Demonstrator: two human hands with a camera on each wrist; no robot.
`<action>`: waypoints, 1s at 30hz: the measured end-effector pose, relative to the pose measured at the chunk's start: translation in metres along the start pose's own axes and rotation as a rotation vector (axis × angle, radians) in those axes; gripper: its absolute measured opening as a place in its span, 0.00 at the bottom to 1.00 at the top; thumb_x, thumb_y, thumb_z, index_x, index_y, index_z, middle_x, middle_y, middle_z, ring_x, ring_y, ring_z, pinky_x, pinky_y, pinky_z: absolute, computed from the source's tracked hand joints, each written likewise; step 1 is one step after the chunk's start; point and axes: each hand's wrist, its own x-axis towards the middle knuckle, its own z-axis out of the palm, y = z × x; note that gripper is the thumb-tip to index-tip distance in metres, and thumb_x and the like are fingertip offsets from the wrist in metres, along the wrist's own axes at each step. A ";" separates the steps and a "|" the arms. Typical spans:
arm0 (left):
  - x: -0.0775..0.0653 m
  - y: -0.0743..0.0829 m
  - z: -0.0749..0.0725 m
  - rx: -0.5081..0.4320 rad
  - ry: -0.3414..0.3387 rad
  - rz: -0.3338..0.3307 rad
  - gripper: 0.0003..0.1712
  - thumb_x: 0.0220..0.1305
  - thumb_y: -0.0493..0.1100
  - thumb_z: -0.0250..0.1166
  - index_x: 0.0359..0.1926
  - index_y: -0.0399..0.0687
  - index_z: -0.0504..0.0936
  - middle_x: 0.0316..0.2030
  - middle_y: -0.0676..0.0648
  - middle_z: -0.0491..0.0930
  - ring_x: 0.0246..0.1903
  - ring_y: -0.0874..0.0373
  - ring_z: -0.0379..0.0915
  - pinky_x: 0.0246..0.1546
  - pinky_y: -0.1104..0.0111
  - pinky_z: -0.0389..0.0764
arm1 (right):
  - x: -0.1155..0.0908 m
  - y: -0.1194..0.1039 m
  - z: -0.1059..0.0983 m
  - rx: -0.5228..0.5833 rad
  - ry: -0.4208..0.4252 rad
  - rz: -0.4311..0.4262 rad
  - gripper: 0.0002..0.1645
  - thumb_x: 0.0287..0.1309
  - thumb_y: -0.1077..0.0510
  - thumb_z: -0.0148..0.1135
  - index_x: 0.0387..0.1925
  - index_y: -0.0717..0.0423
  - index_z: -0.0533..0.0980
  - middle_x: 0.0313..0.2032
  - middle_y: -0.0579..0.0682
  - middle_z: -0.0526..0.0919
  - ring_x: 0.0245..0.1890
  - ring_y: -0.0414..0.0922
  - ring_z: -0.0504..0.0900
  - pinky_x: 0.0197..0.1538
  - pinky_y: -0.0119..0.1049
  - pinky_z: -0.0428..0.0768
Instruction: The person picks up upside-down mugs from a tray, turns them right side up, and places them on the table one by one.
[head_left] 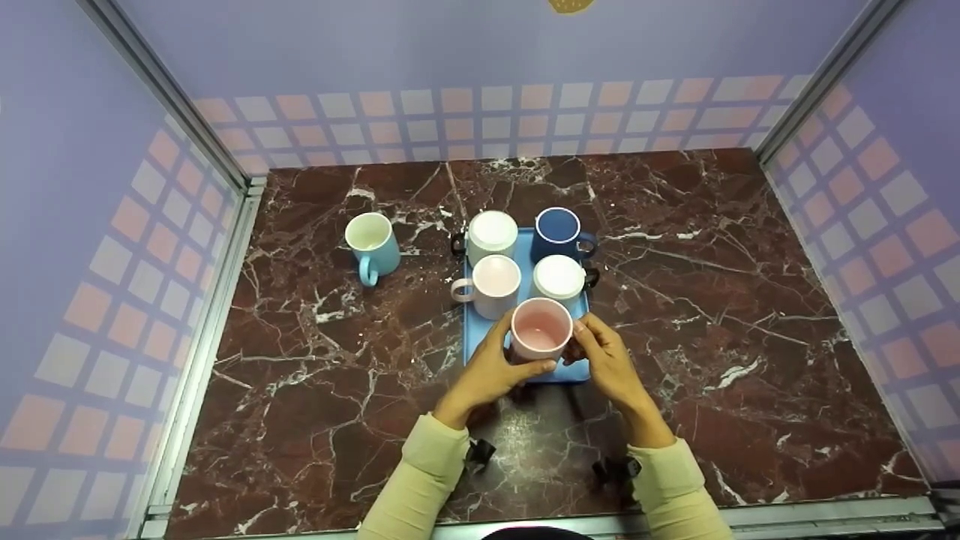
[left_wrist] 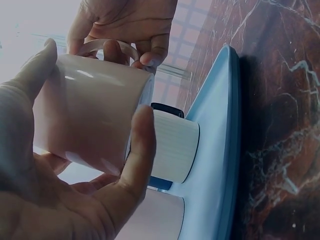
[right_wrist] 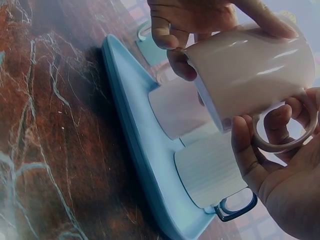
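Note:
A pink mug is held upright above the front part of a blue tray, its open mouth facing up. My left hand grips the mug's body, with the thumb near its lower edge in the left wrist view. At the mug's right side, my right hand holds the handle, fingers through the loop. Behind it on the tray stand a pale pink mug, a navy mug and two white mugs with black handles, one back left and one at right.
A light blue mug stands on the dark red marbled tabletop, left of the tray, its handle toward me. Purple walls with a pink and white tile pattern enclose the table at the back and both sides.

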 end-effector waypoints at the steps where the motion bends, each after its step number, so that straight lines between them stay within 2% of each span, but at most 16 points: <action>1: 0.000 0.000 -0.001 -0.003 -0.005 0.004 0.55 0.41 0.64 0.77 0.70 0.68 0.60 0.63 0.55 0.68 0.64 0.59 0.64 0.67 0.56 0.63 | 0.000 0.000 0.000 0.002 -0.001 -0.005 0.20 0.74 0.59 0.44 0.31 0.74 0.67 0.23 0.74 0.65 0.24 0.58 0.73 0.31 0.45 0.82; 3: -0.001 -0.002 -0.003 -0.017 -0.017 0.016 0.56 0.41 0.62 0.78 0.70 0.69 0.59 0.64 0.55 0.68 0.62 0.57 0.66 0.63 0.55 0.68 | 0.000 0.001 0.000 0.007 -0.001 -0.012 0.20 0.74 0.59 0.45 0.31 0.74 0.67 0.23 0.74 0.65 0.24 0.57 0.73 0.31 0.45 0.82; 6: -0.002 -0.005 -0.006 -0.050 -0.044 0.023 0.57 0.40 0.59 0.80 0.70 0.72 0.58 0.63 0.55 0.67 0.52 0.53 0.74 0.54 0.56 0.76 | 0.000 0.002 -0.001 0.013 -0.001 -0.016 0.20 0.74 0.57 0.45 0.31 0.73 0.67 0.22 0.72 0.66 0.24 0.55 0.74 0.31 0.45 0.82; 10: -0.005 -0.009 -0.011 -0.044 -0.058 0.010 0.58 0.39 0.59 0.80 0.69 0.74 0.57 0.61 0.53 0.67 0.40 0.52 0.80 0.46 0.56 0.81 | -0.001 0.003 -0.001 0.013 0.000 -0.019 0.20 0.74 0.58 0.45 0.31 0.73 0.67 0.22 0.71 0.66 0.24 0.55 0.74 0.31 0.45 0.83; 17: -0.009 -0.014 -0.022 0.010 -0.042 -0.027 0.56 0.40 0.59 0.80 0.69 0.70 0.60 0.65 0.44 0.62 0.49 0.46 0.75 0.43 0.58 0.82 | -0.001 0.005 -0.002 0.024 0.003 -0.021 0.21 0.74 0.57 0.45 0.30 0.72 0.67 0.21 0.70 0.65 0.23 0.55 0.74 0.29 0.45 0.82; 20: -0.011 -0.017 -0.028 0.047 -0.020 -0.035 0.53 0.43 0.59 0.78 0.70 0.65 0.61 0.65 0.43 0.61 0.52 0.43 0.73 0.45 0.56 0.81 | -0.002 0.005 -0.002 0.032 0.012 -0.016 0.21 0.74 0.57 0.45 0.30 0.72 0.67 0.21 0.70 0.64 0.23 0.54 0.73 0.29 0.45 0.82; 24: -0.013 -0.023 -0.037 0.121 0.038 -0.043 0.47 0.51 0.58 0.74 0.70 0.58 0.63 0.64 0.43 0.64 0.50 0.44 0.73 0.44 0.58 0.80 | -0.002 0.006 -0.002 0.032 0.023 -0.012 0.20 0.74 0.57 0.45 0.30 0.72 0.67 0.21 0.70 0.64 0.23 0.54 0.73 0.29 0.45 0.82; 30: -0.010 -0.039 -0.046 0.191 0.168 -0.075 0.35 0.63 0.48 0.66 0.68 0.47 0.65 0.47 0.39 0.71 0.36 0.53 0.73 0.39 0.65 0.76 | -0.003 0.008 -0.003 0.043 0.028 -0.009 0.21 0.73 0.57 0.46 0.29 0.72 0.66 0.21 0.70 0.64 0.23 0.54 0.74 0.29 0.45 0.82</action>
